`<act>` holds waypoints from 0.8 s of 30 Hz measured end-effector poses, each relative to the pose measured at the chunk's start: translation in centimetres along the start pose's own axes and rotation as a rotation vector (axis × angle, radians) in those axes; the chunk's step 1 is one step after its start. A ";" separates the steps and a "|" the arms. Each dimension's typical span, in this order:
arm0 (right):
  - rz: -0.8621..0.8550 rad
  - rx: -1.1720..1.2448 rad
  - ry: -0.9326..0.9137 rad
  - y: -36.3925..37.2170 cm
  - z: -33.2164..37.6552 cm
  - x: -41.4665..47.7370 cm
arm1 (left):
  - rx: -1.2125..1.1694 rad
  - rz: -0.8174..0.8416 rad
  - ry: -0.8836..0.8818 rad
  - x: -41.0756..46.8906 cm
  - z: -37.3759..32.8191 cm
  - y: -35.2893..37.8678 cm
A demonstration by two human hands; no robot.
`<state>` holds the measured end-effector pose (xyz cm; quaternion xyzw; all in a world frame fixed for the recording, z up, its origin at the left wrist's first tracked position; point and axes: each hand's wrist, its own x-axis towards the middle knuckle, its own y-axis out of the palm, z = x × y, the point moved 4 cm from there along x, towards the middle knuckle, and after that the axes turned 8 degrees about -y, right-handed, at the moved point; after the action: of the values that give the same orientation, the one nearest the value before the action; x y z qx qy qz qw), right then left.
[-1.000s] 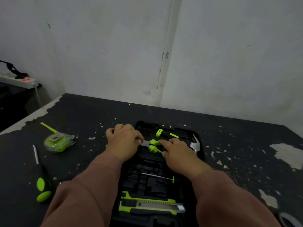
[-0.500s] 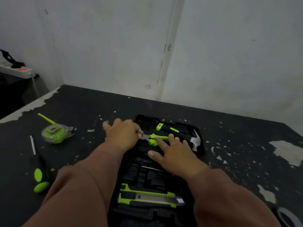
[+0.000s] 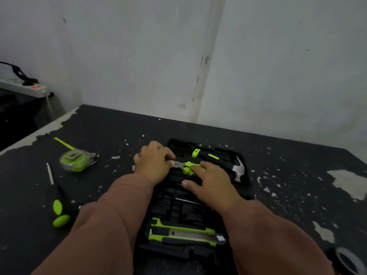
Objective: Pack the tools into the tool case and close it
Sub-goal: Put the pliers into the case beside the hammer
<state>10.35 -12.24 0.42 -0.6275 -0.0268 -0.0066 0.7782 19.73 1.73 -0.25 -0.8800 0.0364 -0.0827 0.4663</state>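
My left hand [image 3: 154,164] pinches the metal nose of the pliers [image 3: 188,168], and my right hand [image 3: 210,182] lies flat with its fingers spread over their green handles, pressing them into the slot of the tool case [image 3: 245,182]. Risk: pliers seat crooked, so lid won't shut. Hammer [image 3: 224,161] sits at the far side, utility knife [image 3: 184,233] near. Tape measure [image 3: 76,160] and screwdriver [image 3: 56,197] are left on the table [image 3: 297,175], unpacked. Tape roll [image 3: 347,262] near right.

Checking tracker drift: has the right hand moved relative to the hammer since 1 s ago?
Yes. The right hand has slid toward the person, off the hammer handle, and now lies flat over the case middle, fingertips on the pliers.
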 end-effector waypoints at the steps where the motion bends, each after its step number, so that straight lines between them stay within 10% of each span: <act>1: -0.029 -0.006 -0.028 -0.2 0.2 0.0 | -0.096 0.020 -0.035 0.2 0.4 0.1; 8: -0.025 -0.005 -0.096 -0.5 0.8 0.3 | -0.456 0.289 -0.218 1.4 1.4 1.5; 17: 0.065 -0.067 -0.087 -0.5 0.8 1.1 | -0.314 0.358 -0.287 2.5 1.3 2.2; 24: -0.188 0.155 0.027 -0.8 -0.9 0.6 | -0.337 0.308 -0.291 2.4 1.8 2.6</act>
<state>10.95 -13.24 1.01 -0.5601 -0.0754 -0.0860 0.8205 22.49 1.38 -3.07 -0.9319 0.1154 0.1238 0.3209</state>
